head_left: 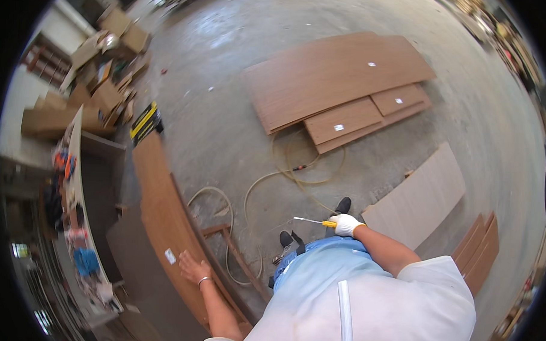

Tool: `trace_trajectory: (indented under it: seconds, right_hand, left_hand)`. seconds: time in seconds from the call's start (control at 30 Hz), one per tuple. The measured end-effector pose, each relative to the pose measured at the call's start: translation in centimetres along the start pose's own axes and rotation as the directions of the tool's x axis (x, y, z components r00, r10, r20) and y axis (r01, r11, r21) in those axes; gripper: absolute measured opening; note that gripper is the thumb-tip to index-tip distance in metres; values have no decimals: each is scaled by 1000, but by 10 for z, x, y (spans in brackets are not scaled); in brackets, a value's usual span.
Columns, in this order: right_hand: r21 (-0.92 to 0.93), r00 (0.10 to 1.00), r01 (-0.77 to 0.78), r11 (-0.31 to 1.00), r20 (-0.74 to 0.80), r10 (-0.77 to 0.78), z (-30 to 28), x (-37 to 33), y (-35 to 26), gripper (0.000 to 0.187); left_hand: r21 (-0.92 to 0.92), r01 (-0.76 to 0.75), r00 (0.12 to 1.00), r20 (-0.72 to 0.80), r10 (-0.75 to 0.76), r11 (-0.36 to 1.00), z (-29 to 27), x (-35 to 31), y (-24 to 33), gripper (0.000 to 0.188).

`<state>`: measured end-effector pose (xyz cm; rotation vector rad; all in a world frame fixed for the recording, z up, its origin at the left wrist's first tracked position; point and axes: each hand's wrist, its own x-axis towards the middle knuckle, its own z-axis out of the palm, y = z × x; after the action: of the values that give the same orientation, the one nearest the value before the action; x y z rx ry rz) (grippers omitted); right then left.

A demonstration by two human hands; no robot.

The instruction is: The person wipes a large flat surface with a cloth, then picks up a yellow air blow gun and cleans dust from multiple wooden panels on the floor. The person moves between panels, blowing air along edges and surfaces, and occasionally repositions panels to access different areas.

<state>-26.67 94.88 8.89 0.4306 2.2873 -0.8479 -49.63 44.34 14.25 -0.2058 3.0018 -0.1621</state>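
Note:
My bare left hand (194, 268) rests with fingers apart on a long brown wood panel (163, 221), beside a small white label (170, 256). A band circles that wrist. In a white work glove, my right hand (345, 225) is closed round the yellow handle of a screwdriver (310, 220), held in front of my body. Its thin metal shaft points left; the exact shape of its tip is too small to tell. Below the panel, a brown wooden frame (240, 259) shows near my legs.
Stacked brown panels (342, 77) lie on the concrete floor ahead. A pale hose (267, 176) loops between them and my feet. Near my right stand a light board (419, 196) and brown boards (477, 253). A cluttered workbench (82, 200) and cardboard (107, 98) line the left.

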Motion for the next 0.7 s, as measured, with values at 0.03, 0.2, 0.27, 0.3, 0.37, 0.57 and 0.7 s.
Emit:
trace_trajectory:
  seconds: [0.03,0.2,0.27,0.3,0.37,0.57,0.7]
  right_hand:
    - [23,1000,-13,1000,14,13,-10,-1,11,27]
    - [369,944,-243,897,-121,306,-82,-4,92,31]
    - [593,812,-464,658,-11,583,-116,-14,139,34]
    - [728,736,-478,492,26,677,-126,-16,169,32]
    - [866,602,-449,218,113,790,-131,-24,243,25]
    - [931,562,-175,-319,360,744,-129,-67,386,17]
    - [881,576,-473,-18,325,750,-118,-64,370,17]
  left_hand:
    - [11,134,990,32,-134,991,-1,2,11,79]
    - [-107,268,963,36,-266,957,0,24,71,62]
    - [-228,88,996,33,-83,970,7,25,121,50]
    - [-291,-11,999,36,23,957,14,27,146,43]
    - [-412,-67,990,89,113,909,23,5,225,22]
    - [-259,-118,822,516,240,959,74,-32,368,28]
    - [-258,37,745,651,145,965,164,-16,393,31]
